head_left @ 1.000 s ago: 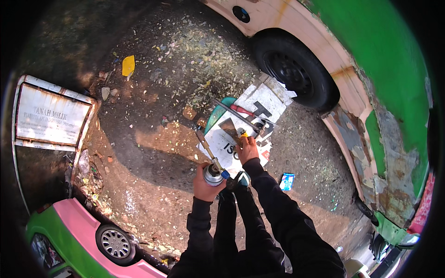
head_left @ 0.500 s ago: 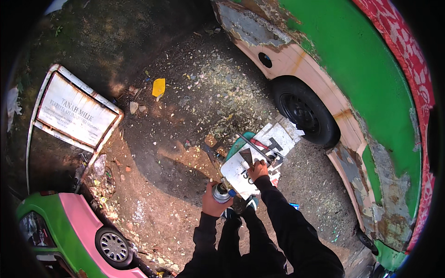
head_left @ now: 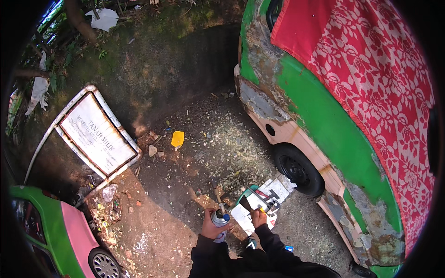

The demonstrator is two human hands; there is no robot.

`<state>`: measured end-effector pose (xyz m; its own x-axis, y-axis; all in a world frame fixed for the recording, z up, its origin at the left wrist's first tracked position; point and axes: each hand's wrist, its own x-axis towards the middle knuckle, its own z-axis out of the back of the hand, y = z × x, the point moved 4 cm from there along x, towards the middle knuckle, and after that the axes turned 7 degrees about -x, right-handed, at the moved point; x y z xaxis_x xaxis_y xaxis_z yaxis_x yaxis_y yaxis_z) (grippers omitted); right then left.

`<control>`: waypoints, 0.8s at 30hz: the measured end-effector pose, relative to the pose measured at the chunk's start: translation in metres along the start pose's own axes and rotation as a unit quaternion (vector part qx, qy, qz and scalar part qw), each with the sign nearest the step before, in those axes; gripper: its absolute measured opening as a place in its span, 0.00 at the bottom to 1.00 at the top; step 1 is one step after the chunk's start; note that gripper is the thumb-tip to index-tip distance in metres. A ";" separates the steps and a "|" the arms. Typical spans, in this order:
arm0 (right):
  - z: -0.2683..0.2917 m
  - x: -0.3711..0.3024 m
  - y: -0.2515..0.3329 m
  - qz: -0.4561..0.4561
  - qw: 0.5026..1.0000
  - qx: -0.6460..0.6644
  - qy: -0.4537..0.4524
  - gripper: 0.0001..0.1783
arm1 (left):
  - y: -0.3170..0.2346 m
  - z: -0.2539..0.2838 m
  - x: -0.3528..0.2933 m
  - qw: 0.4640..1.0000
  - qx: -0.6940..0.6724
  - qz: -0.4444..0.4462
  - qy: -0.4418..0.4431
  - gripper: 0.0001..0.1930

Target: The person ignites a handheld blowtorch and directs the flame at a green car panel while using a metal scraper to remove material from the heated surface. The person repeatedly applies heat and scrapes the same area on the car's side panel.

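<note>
My left hand [head_left: 211, 226] is wrapped around a gas canister [head_left: 219, 236] fitted with a torch head [head_left: 224, 216], whose metal nozzle [head_left: 218, 196] points away from me. To its right, my right hand [head_left: 259, 218] grips a scraper by its yellow handle [head_left: 262, 210]; the wide dark blade [head_left: 244, 202] tilts up and leftward. Both tools are held apart from each other. Below them on the ground lies a white board with black lettering [head_left: 239, 219], and beyond it a teal item [head_left: 251, 190] partly covered by other tools.
On the right stands a green and pink van [head_left: 320, 125] with peeling paint, a black wheel [head_left: 299, 169] and a red floral cloth [head_left: 375, 60]. A white framed sign [head_left: 92, 133] leans at left, above another green and pink car [head_left: 69, 222]. Yellow scrap [head_left: 177, 138] and paint flakes litter the ground.
The view has tilted up, showing more of the cloth and the far wall. Both hands sit lower in the picture, still holding the torch and the scraper; the scraper's yellow handle now shows.
</note>
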<state>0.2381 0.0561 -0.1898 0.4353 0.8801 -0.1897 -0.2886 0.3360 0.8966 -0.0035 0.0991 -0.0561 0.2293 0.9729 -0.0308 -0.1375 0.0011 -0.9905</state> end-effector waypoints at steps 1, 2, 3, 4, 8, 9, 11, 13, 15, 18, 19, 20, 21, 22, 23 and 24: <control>-0.013 0.004 -0.003 -0.043 0.999 0.019 0.024 0.25 | -0.002 0.008 0.011 1.000 -0.024 -0.002 -0.003 0.44; -0.020 0.007 0.000 -0.050 0.998 0.021 0.025 0.24 | -0.006 0.015 0.022 0.999 -0.047 -0.003 0.001 0.43; -0.028 0.013 0.003 -0.058 0.998 0.023 0.025 0.24 | -0.007 0.022 0.036 0.997 -0.071 -0.003 0.005 0.43; -0.034 0.016 0.027 -0.096 0.995 0.021 0.031 0.22 | 0.002 0.032 0.049 0.994 -0.109 -0.013 0.003 0.43; -0.073 0.051 0.063 -0.103 0.994 0.029 0.003 0.18 | 0.016 0.072 0.109 0.988 -0.145 -0.028 0.040 0.46; -0.086 0.062 0.066 -0.111 0.991 0.075 -0.005 0.18 | 0.019 0.081 0.127 0.984 -0.166 -0.029 0.059 0.45; -0.107 0.083 0.088 -0.117 0.979 0.166 -0.012 0.17 | 0.014 0.101 0.160 0.975 -0.204 -0.030 0.086 0.43; -0.130 0.091 0.107 -0.113 0.960 0.256 -0.020 0.17 | 0.004 0.124 0.180 0.962 -0.250 -0.006 0.111 0.38; -0.134 0.113 0.125 -0.077 0.972 0.214 -0.059 0.17 | -0.016 0.143 0.206 0.966 -0.231 -0.030 0.113 0.35; -0.141 0.128 0.189 -0.080 0.932 0.351 -0.048 0.15 | -0.020 0.170 0.241 0.962 -0.230 -0.031 0.143 0.32; -0.141 0.132 0.198 -0.087 0.925 0.365 -0.052 0.14 | -0.029 0.172 0.248 0.957 -0.245 -0.034 0.154 0.32; -0.140 0.138 0.208 -0.083 0.922 0.374 -0.056 0.14 | -0.045 0.169 0.251 0.938 -0.309 -0.020 0.155 0.32; -0.138 0.143 0.217 -0.079 0.918 0.383 -0.060 0.13 | -0.044 0.168 0.256 0.932 -0.326 -0.029 0.157 0.32; -0.135 0.151 0.227 -0.069 0.914 0.394 -0.065 0.13 | -0.047 0.167 0.267 0.925 -0.342 -0.042 0.162 0.31; -0.133 0.156 0.233 -0.065 0.915 0.394 -0.060 0.14 | -0.051 0.166 0.276 0.917 -0.358 -0.056 0.167 0.31; -0.130 0.160 0.239 -0.062 0.915 0.395 -0.055 0.15 | -0.054 0.166 0.283 0.918 -0.351 -0.062 0.175 0.30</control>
<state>0.1279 0.3210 -0.0578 0.5195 0.7977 -0.3063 0.4554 0.0449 0.8892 -0.0912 0.4123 0.0110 0.5132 0.8416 0.1685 0.5374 -0.1621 -0.8276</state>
